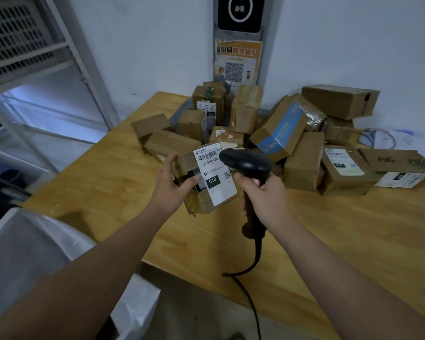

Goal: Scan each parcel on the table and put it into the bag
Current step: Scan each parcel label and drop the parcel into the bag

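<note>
Parcel point(201, 202) — small brown carton, held above the wooden bench point(103, 187) near frame centre, tilted, its white label point(215, 173) facing the camera. Label reads "010-010-L30" under a barcode.

Left hand point(174, 177) grasps the parcel from its 9 o'clock side: fingers point(168, 160) curled round the far edge, thumb pressed on the top face beside the label.

Right hand point(263, 195) is clenched round the handle of a black barcode scanner point(245, 164). The scanner head sits at the label's 2 o'clock corner — overlapping it in view; contact cannot be told. Its cable point(252, 300) runs toward 6 o'clock, off the bench's near edge.

White bag point(35, 253) at 8 o'clock, beside the bench's left edge, partly behind the left forearm.

Pile of parcels point(302, 163) at 1 o'clock, heaped against the wall, boxes leaning on one another; one carries blue tape.

Orange poster point(237, 61) with a QR code on the wall at 12 o'clock. Grey metal shelving point(47, 77) at 10 o'clock.
</note>
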`<state>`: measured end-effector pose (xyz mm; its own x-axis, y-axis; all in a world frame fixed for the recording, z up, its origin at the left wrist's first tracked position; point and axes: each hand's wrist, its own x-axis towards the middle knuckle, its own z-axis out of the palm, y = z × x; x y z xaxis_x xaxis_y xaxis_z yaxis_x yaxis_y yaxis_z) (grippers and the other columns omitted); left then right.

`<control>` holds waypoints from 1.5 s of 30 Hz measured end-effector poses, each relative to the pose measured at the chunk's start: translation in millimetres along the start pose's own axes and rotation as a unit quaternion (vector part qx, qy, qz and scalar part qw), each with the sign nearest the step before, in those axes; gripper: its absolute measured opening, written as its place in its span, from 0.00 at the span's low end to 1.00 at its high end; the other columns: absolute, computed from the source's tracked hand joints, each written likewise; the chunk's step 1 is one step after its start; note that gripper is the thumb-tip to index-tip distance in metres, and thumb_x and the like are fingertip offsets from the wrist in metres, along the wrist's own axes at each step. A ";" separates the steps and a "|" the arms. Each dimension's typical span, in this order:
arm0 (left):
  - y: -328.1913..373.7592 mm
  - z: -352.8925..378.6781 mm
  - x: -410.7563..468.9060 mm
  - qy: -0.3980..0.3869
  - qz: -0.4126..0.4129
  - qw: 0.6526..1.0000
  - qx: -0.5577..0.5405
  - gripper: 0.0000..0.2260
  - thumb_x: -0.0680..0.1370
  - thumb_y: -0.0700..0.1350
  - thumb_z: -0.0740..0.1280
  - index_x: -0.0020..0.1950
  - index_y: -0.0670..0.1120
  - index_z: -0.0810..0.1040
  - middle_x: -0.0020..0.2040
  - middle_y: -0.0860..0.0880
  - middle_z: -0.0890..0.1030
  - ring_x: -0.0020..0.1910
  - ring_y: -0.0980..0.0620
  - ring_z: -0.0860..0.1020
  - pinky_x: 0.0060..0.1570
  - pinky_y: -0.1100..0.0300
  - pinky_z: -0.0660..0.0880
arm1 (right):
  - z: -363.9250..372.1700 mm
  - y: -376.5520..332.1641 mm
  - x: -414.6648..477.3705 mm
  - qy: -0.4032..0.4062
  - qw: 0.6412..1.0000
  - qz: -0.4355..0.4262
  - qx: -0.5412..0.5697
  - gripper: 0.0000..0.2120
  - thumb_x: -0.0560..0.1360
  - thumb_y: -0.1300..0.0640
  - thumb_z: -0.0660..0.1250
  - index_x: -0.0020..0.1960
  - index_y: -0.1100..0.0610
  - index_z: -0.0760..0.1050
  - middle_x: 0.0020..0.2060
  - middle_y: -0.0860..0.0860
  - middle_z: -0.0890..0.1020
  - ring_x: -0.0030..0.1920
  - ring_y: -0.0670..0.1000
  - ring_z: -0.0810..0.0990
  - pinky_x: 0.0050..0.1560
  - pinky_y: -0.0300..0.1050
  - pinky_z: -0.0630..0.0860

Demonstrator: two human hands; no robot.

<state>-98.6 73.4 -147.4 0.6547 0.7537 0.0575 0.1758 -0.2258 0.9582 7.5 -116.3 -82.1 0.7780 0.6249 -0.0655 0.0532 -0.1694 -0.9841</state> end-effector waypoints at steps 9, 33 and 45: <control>-52.5 -129.5 -84.2 0.085 -0.030 0.996 -0.011 0.35 0.68 0.59 0.75 0.71 0.60 0.62 0.69 0.49 0.64 0.66 0.51 0.70 0.62 0.50 0.75 | 130.5 6.2 -70.7 -0.079 0.996 0.010 -0.036 0.08 0.75 0.55 0.71 0.42 0.58 0.75 0.22 0.47 0.75 0.24 0.50 0.75 0.29 0.45 0.75; -304.1 -294.2 -258.6 -0.050 -0.302 0.913 0.271 0.35 0.71 0.54 0.74 0.73 0.60 0.60 0.73 0.44 0.55 0.66 0.38 0.70 0.64 0.47 0.72 | 336.3 147.8 -167.6 -0.340 0.850 -0.003 -0.403 0.09 0.72 0.58 0.68 0.40 0.50 0.67 0.38 0.48 0.74 0.42 0.53 0.76 0.43 0.50 0.75; -418.4 -279.8 -272.4 -0.120 -0.381 0.796 0.455 0.39 0.72 0.62 0.68 0.77 0.60 0.50 0.73 0.37 0.52 0.69 0.33 0.61 0.64 0.42 0.68 | 411.5 272.2 -156.6 -0.417 0.677 0.011 -0.607 0.27 0.77 0.57 0.64 0.74 0.52 0.60 0.63 0.55 0.66 0.56 0.58 0.75 0.48 0.48 0.71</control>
<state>-556.2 135.3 -485.6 0.2046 0.7711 -0.6029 0.9774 -0.1946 0.0828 -357.5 53.4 -407.6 0.1899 0.7388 -0.6466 0.9157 -0.3709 -0.1548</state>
